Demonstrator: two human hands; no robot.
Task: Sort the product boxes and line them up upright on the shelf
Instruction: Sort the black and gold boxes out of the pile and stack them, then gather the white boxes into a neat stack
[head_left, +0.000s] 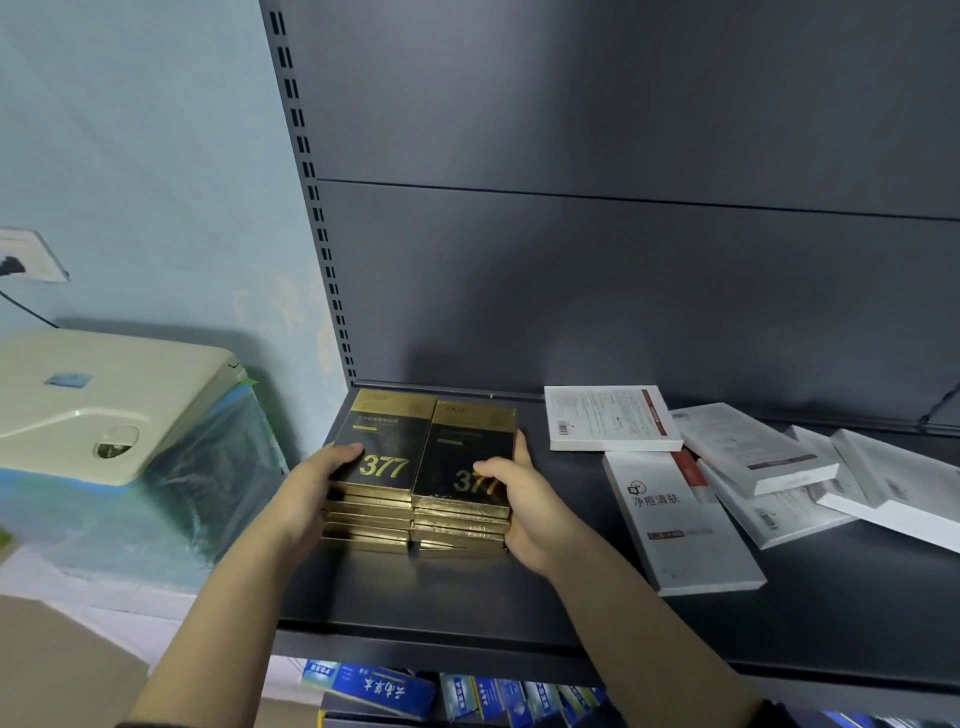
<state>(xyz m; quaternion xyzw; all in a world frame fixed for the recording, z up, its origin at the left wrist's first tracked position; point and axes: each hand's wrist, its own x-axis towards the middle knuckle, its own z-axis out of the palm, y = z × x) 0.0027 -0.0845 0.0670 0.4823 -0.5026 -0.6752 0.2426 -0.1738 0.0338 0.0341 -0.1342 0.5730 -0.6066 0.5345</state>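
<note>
Two side-by-side stacks of black and gold "377" boxes lie flat at the left end of the dark shelf (467, 603). My left hand (311, 488) grips the left stack (384, 447), thumb on its top box. My right hand (524, 499) clasps the right stack (467, 447) from its right side, thumb on top. Several white boxes (680, 514) lie flat and scattered across the right half of the shelf, some overlapping.
The shelf's dark back panel (623, 286) rises behind, with a slotted upright (322, 234) at its left. Beside the shelf on the left sits a cream appliance (104, 395) on plastic wrap. Blue boxes (374, 686) fill the shelf below.
</note>
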